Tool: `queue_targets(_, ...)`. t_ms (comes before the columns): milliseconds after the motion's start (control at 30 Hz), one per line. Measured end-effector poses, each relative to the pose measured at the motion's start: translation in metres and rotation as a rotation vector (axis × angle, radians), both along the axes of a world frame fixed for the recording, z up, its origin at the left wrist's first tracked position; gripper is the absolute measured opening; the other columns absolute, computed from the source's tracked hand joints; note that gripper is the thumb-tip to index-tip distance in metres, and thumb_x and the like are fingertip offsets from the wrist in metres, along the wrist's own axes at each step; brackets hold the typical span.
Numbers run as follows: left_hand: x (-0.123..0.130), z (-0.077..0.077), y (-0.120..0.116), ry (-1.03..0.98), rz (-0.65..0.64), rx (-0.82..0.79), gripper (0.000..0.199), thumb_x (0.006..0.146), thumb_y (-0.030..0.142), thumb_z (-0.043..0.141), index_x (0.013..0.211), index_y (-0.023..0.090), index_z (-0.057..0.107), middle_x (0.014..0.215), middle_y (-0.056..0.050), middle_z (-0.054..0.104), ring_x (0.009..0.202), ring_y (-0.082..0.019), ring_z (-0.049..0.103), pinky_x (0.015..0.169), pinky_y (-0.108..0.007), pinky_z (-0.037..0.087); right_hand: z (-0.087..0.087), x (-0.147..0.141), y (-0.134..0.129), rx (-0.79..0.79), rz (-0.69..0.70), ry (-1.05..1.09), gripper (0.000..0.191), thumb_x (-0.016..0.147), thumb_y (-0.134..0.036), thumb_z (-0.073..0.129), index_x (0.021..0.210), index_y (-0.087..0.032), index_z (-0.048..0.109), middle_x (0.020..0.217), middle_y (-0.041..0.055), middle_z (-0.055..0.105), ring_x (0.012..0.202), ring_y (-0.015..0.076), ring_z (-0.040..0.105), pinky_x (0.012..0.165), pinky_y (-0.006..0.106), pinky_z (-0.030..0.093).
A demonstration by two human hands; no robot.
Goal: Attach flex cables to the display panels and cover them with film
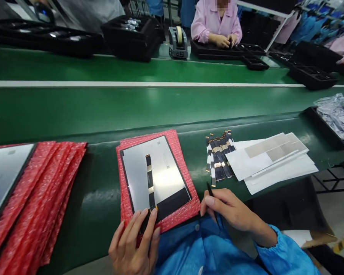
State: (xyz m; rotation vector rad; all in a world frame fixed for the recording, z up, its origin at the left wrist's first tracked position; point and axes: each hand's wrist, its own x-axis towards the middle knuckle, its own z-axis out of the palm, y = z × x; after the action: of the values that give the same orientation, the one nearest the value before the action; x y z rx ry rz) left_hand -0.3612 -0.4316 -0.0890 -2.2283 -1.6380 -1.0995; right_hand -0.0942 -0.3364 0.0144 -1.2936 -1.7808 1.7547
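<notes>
An LCD panel [169, 160] lies with its silvery back up on red bubble-wrap sheets [186, 209] in front of me. A black flex cable [150, 179] with gold-coloured bands runs lengthwise over the panel. My left hand [136, 240] rests flat at the panel's near edge, its fingertips touching the lower end of the cable. To the right of the panel, my right hand [229, 208] grips slim black tweezers [209, 190], apart from the panel. Beyond that hand lies a pile of similar flex cables [219, 156].
White sheets [275, 160] with grey patches lie right of the cables. Stacked red bubble-wrap bags [46, 183] with another panel [5, 172] stand at left. A black tray [326, 126] holds clear plastic bags. Across the green bench, a person in pink [216, 23] works near a tape dispenser [177, 44].
</notes>
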Motion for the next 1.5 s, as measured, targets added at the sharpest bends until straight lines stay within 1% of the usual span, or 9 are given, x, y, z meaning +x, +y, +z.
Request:
queue_targets(100, 0.003, -0.001, -0.002, 0.006, 0.269, -0.101, 0.071, 0.071, 0.028, 0.064, 0.132, 0.059, 0.047, 0.114, 0.0, 0.073, 0.125, -0.037, 0.06, 0.108, -0.063, 0.052, -0.026, 0.026, -0.008, 0.053, -0.15, 0.026, 0.037, 0.094, -0.055, 0.042, 0.074, -0.037, 0.068, 0.055, -0.0052, 0.052, 0.045, 0.0114, 0.053, 0.041, 0.023, 0.039)
queue_targets(233, 0.001, -0.006, -0.008, 0.057, 0.246, -0.15, 0.055, 0.091, 0.038, 0.046, 0.146, 0.042, 0.039, 0.136, 0.0, 0.063, 0.129, -0.029, 0.06, 0.109, -0.061, 0.052, -0.06, 0.054, -0.016, -0.068, -0.25, 0.323, 0.029, 0.096, -0.051, 0.043, 0.08, -0.034, 0.06, 0.046, -0.0089, 0.039, 0.028, 0.0054, 0.036, 0.03, 0.018, 0.032)
queue_targets(433, -0.009, -0.006, -0.016, 0.136, 0.253, -0.215, 0.05, 0.102, 0.043, 0.028, 0.151, 0.039, 0.028, 0.142, 0.002, 0.057, 0.137, -0.02, 0.052, 0.11, -0.051, 0.054, -0.087, 0.078, -0.017, -0.044, -0.15, 0.509, 0.016, 0.098, -0.03, 0.044, 0.101, -0.042, 0.054, 0.057, -0.0117, 0.059, 0.037, 0.0105, 0.064, 0.036, 0.018, 0.05)
queue_targets(600, -0.007, -0.002, -0.016, 0.189, 0.262, -0.243, 0.053, 0.099, 0.038, 0.033, 0.152, 0.041, 0.028, 0.138, 0.0, 0.061, 0.138, -0.023, 0.05, 0.104, -0.055, 0.056, -0.092, 0.082, -0.019, 0.111, -0.064, 0.506, 0.039, 0.097, -0.015, 0.041, 0.12, -0.045, 0.048, 0.068, -0.011, 0.068, 0.049, 0.0122, 0.074, 0.041, 0.018, 0.058)
queue_targets(800, -0.009, 0.007, -0.016, 0.221, 0.254, -0.269, 0.048, 0.099, 0.039, 0.035, 0.147, 0.043, 0.039, 0.142, 0.003, 0.055, 0.13, -0.025, 0.057, 0.111, -0.056, 0.047, -0.081, 0.079, -0.02, 0.016, -0.124, 0.579, 0.029, 0.094, -0.021, 0.052, 0.111, -0.043, 0.057, 0.078, -0.0093, 0.077, 0.056, 0.015, 0.08, 0.045, 0.02, 0.062)
queue_targets(1033, -0.003, 0.058, 0.024, 0.282, 0.108, -0.129, 0.054, 0.095, 0.042, 0.043, 0.148, 0.043, 0.034, 0.123, 0.004, 0.069, 0.107, -0.025, 0.069, 0.111, -0.056, 0.043, -0.07, 0.101, -0.018, -0.042, -0.279, 0.563, 0.021, 0.087, -0.027, 0.066, 0.1, -0.042, 0.068, 0.079, -0.0076, 0.082, 0.06, 0.0182, 0.082, 0.047, 0.022, 0.063)
queue_targets(1167, 0.038, 0.096, 0.086, 0.312, -0.161, -0.114, 0.05, 0.096, 0.039, 0.046, 0.145, 0.042, 0.039, 0.126, 0.007, 0.067, 0.115, -0.023, 0.066, 0.104, -0.049, 0.052, -0.047, 0.123, -0.023, -0.056, -0.35, 0.587, 0.017, 0.082, -0.023, 0.075, 0.097, -0.031, 0.073, 0.071, -0.0023, 0.08, 0.054, 0.0186, 0.08, 0.045, 0.023, 0.064)
queue_targets(1267, 0.091, 0.109, 0.134, 0.386, -0.426, -0.14, 0.039, 0.099, 0.037, 0.045, 0.138, 0.04, 0.047, 0.128, 0.008, 0.066, 0.121, -0.019, 0.063, 0.1, -0.039, 0.059, -0.031, 0.141, -0.023, 0.0, -0.394, 0.548, 0.016, 0.08, -0.021, 0.078, 0.095, -0.024, 0.074, 0.073, 0.0018, 0.079, 0.057, 0.0205, 0.08, 0.046, 0.024, 0.064)
queue_targets(1500, 0.216, 0.076, 0.19, 0.545, -0.795, -0.08, 0.035, 0.104, 0.04, 0.038, 0.137, 0.034, 0.047, 0.144, 0.004, 0.056, 0.131, -0.016, 0.058, 0.107, -0.036, 0.056, -0.028, 0.206, 0.029, 0.283, -0.717, 0.348, 0.022, 0.078, -0.042, 0.077, 0.089, -0.024, 0.069, 0.075, 0.0025, 0.079, 0.06, 0.0185, 0.077, 0.045, 0.025, 0.062)
